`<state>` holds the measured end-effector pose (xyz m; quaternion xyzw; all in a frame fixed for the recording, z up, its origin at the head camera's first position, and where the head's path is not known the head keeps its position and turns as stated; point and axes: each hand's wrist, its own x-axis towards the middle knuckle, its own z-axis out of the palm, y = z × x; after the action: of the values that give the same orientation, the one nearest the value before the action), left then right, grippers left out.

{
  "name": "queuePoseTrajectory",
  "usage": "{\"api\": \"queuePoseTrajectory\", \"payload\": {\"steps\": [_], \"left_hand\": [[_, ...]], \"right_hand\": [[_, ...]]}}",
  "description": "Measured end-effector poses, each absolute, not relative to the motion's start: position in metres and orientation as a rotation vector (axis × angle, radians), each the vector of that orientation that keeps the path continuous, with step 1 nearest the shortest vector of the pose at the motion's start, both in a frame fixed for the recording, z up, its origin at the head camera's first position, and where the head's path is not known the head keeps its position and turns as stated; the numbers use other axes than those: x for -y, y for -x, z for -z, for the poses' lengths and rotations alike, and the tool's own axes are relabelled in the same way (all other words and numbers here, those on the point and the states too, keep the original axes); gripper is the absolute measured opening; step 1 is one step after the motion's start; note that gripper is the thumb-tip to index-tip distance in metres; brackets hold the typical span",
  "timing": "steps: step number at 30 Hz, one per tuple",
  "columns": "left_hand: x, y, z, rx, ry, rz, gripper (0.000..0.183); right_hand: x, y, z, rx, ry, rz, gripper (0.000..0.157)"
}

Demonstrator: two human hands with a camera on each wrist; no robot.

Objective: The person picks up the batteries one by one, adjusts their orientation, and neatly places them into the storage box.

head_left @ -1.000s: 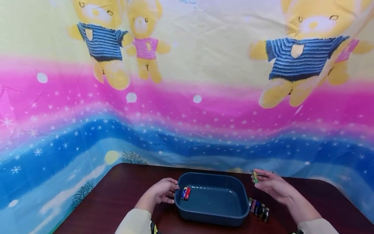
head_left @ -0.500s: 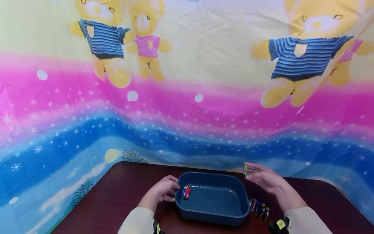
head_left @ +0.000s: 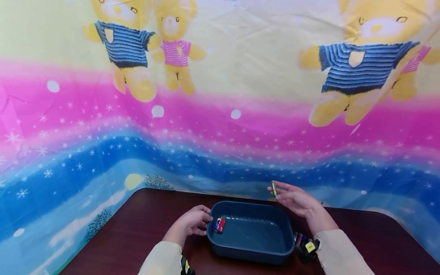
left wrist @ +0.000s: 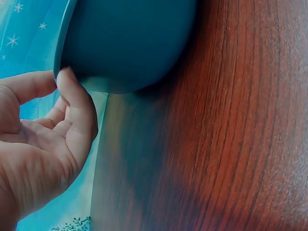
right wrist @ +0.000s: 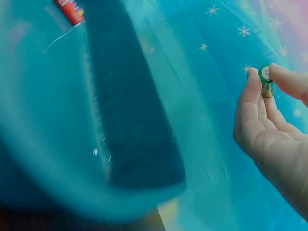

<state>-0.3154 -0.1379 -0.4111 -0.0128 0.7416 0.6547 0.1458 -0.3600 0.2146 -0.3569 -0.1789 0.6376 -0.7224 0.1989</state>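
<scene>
A dark blue-grey plastic basin stands on the table. My left hand pinches its left rim between thumb and finger, which the left wrist view shows close up. In my right hand is a green and gold battery, pinched between thumb and fingertips above the basin's back right corner. The right wrist view shows this battery end-on. At the left end inside the basin lie a blue battery and a red battery, side by side.
Several batteries lie on the table just right of the basin, partly hidden by the black band on my right wrist. Behind the dark wood table hangs a printed cloth with bears.
My right hand has moved left and up with the green and gold battery, from right of the basin to over its back right corner. The left hand keeps its hold on the rim.
</scene>
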Motion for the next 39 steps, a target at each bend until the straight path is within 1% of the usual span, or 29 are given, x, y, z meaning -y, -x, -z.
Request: {"api": "queuePoseTrajectory", "payload": {"steps": [7,15,19,31,39], "left_hand": [[0.138,0.317,0.412,-2.13,0.021,-1.901,0.023],[0.14,0.318,0.413,-2.141,0.029,-1.896,0.021],[0.139,0.317,0.414,-2.141,0.022,-1.897,0.021],[0.139,0.317,0.412,-2.136,0.021,-1.898,0.02],[0.139,0.317,0.411,-2.148,0.031,-1.891,0.021]], "right_hand": [[-0.2,0.372,0.359,-1.596,0.5,2.119,0.068],[-0.187,0.384,0.362,-1.559,0.481,2.153,0.07],[-0.182,0.388,0.363,-1.529,0.472,2.167,0.069],[-0.173,0.396,0.372,-1.398,0.522,2.14,0.066],[-0.165,0.397,0.378,-1.429,0.537,2.119,0.064]]}}
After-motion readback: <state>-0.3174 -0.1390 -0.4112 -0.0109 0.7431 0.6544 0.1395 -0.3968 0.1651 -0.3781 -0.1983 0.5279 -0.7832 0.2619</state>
